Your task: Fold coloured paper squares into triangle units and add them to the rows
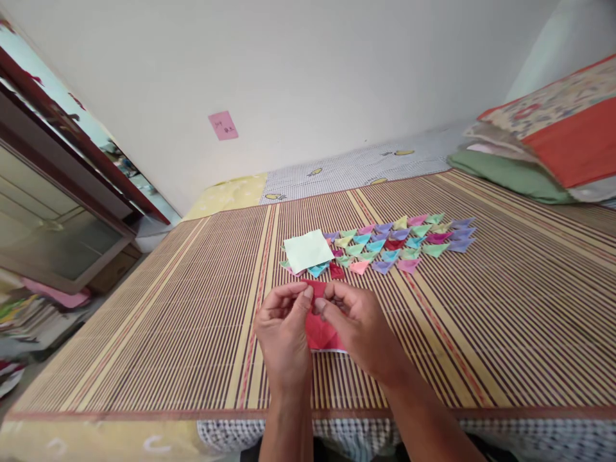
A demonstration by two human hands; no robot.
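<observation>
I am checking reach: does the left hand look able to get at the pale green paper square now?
Probably yes: the pale green paper square lies uncovered just beyond the left hand, atop small folded papers. But that hand appears to pinch red paper and likely must let go first.

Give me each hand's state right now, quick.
Left hand: closed, pinching red paper.
Right hand: curled at the red paper; whether its grip is closed on it can't be told.

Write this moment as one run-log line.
left hand: holding red paper; right hand: holding red paper; beyond: folded paper pieces, pale sheet atop some
</observation>
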